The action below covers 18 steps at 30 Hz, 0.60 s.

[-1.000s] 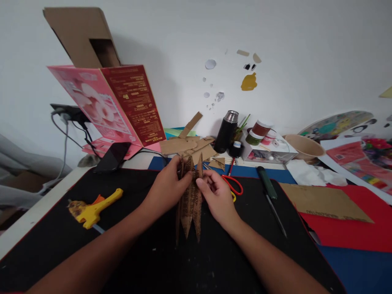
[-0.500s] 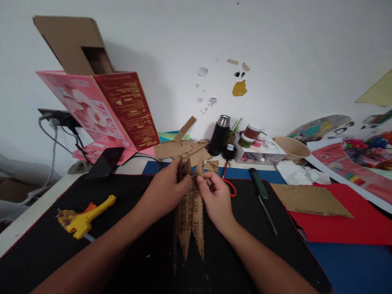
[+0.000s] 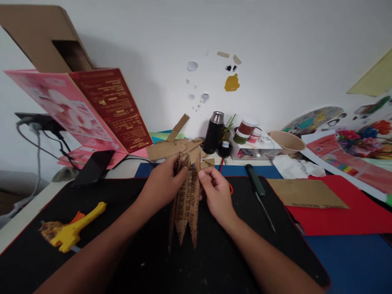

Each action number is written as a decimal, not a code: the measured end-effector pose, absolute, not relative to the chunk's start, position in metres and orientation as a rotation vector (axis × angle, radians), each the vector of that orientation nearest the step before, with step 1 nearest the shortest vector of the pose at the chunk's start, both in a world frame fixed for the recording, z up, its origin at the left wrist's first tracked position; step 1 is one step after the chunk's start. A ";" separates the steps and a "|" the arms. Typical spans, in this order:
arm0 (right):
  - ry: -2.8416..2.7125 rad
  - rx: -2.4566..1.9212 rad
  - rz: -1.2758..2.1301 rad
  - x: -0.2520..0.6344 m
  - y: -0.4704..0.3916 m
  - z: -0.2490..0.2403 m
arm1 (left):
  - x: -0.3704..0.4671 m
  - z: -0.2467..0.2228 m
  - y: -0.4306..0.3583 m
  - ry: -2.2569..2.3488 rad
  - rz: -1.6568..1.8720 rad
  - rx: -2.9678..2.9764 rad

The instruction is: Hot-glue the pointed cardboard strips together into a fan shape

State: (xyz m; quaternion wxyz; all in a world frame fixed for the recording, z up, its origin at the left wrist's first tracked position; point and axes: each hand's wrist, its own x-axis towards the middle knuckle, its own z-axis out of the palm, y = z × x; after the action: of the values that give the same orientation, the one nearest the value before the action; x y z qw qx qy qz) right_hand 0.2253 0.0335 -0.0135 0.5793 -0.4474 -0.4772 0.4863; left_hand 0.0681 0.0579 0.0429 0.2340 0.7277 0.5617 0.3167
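Between my hands, several pointed cardboard strips (image 3: pixel 186 200) printed with black characters stand side by side over the black mat. My left hand (image 3: pixel 163 179) is closed on their upper left part, thumb in front. On the right edge, my right hand (image 3: pixel 216 192) pinches the rightmost strip between thumb and fingers. The strips' lower tips point toward me; their upper ends overlap a pile of cut cardboard pieces (image 3: pixel 167 150) behind. Red-handled scissors (image 3: pixel 230 188) lie partly hidden behind my right hand.
A yellow glue gun (image 3: pixel 73 228) lies left on the black mat (image 3: pixel 147 261); a green-handled screwdriver-like tool (image 3: pixel 256 181) lies right. Behind stand a black thermos (image 3: pixel 213 134), paint jars (image 3: pixel 247 127) and a pink-and-red box (image 3: pixel 110 110). A phone (image 3: pixel 93 167) rests at left, red paper (image 3: pixel 330 224) at right.
The view has shifted, so most background things sit further left. Both hands keep hold of the cardboard strips, which are tilted slightly differently, with their lower tips higher in the picture.
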 end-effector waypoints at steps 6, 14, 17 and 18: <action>-1.140 -0.984 1.227 0.227 0.036 -0.015 | 0.066 0.046 0.055 1.529 0.839 2.044; -1.068 -0.950 1.261 0.225 0.039 -0.021 | 0.064 0.047 0.053 1.410 0.877 2.043; -1.039 -0.945 1.274 0.226 0.039 -0.021 | 0.065 0.046 0.053 1.411 0.886 2.020; -1.030 -0.944 1.278 0.226 0.039 -0.020 | 0.065 0.046 0.052 1.428 0.894 2.010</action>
State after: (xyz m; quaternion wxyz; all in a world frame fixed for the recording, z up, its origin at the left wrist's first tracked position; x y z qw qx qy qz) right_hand 0.2259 0.0388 -0.0199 0.5841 -0.4047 -0.4415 0.5479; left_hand 0.0652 0.0524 0.0458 0.2565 0.7407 0.5264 0.3294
